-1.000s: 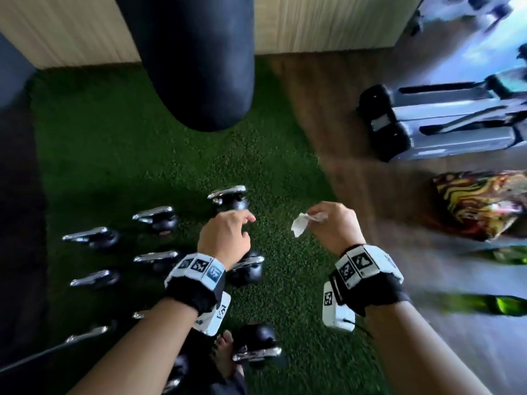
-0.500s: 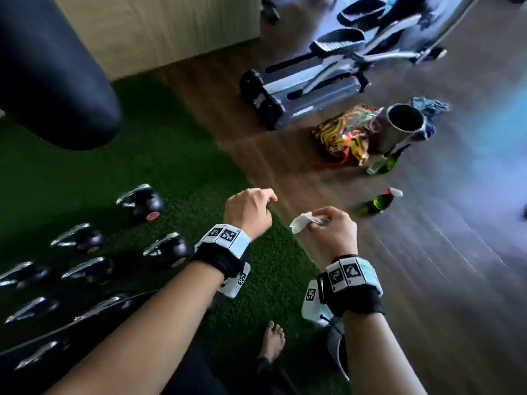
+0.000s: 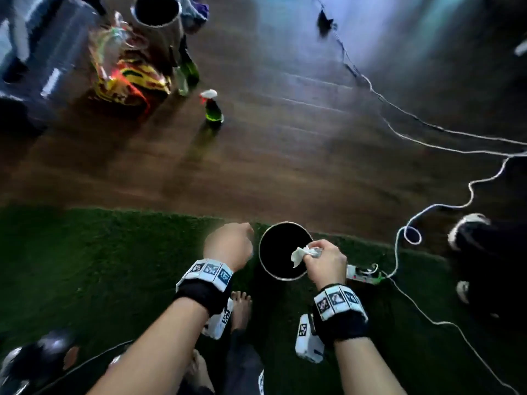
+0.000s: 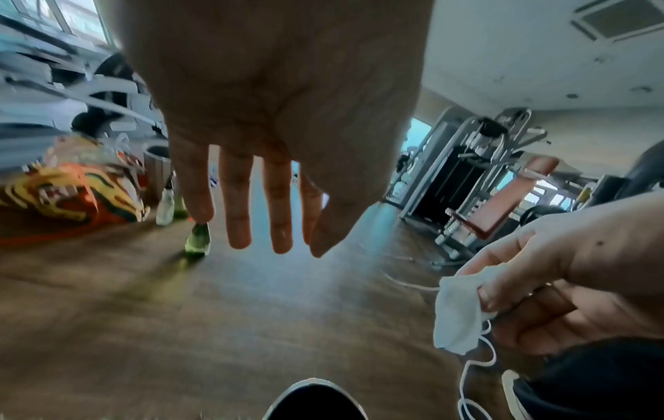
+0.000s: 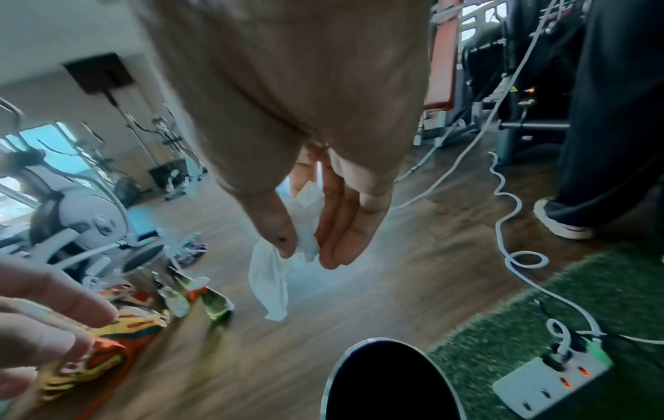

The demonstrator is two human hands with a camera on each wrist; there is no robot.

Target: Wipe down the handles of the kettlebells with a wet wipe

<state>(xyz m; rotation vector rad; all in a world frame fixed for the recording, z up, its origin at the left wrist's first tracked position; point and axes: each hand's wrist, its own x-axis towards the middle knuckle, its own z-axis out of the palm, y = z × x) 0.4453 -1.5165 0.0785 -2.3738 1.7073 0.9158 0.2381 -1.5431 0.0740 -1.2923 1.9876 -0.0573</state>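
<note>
My right hand (image 3: 313,252) pinches a crumpled white wet wipe (image 3: 299,255) between thumb and fingers, right above the mouth of a round dark bin (image 3: 278,246) that stands on the green turf. In the right wrist view the wipe (image 5: 271,284) hangs from my right hand (image 5: 305,250) over the bin (image 5: 388,380). My left hand (image 3: 236,238) hovers empty just left of the bin; in the left wrist view my left hand (image 4: 273,244) has its fingers straight. A blurred dark kettlebell (image 3: 42,354) shows at the bottom left.
A green spray bottle (image 3: 213,109), a colourful bag (image 3: 128,78) and a metal can (image 3: 158,12) stand on the wood floor ahead. A white cable (image 3: 413,223) runs to a power strip (image 3: 363,273) right of the bin. Another person's shoe (image 3: 470,223) is at the right.
The view swung right, away from the rows of kettlebells, to the bin at the turf's edge. My right hand carried the wipe over the bin; my left hand stayed empty beside it.
</note>
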